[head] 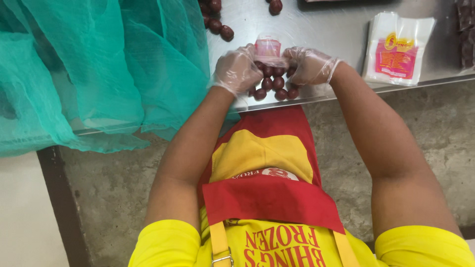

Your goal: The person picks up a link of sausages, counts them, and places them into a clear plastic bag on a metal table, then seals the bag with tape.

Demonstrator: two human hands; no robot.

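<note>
Both hands wear thin clear plastic gloves and meet over the near edge of a steel table (336, 34). The left hand (237, 69) and the right hand (310, 65) each pinch one side of a small clear bag (268, 49) with a pink printed panel, the fingers curled closed on its edges so the bag is stretched between them. The bag stands just beyond the fingertips, its mouth seemingly turned toward the person, though the gloves blur that detail.

Directly under and between the two hands lies a tight cluster of small round dark red balls (273, 85), touching one another and sitting close to the table's front edge. More of the same balls (217, 22) lie loose farther back on the table, near the top of the view.

A large sheet of teal netting (99, 69) covers the left part of the table and hangs over its edge. To the right, well apart from the hands, a stack of flat empty bags (398, 49) with pink and yellow print rests on the steel. The person wears a red and yellow apron (267, 163) over a yellow shirt.
</note>
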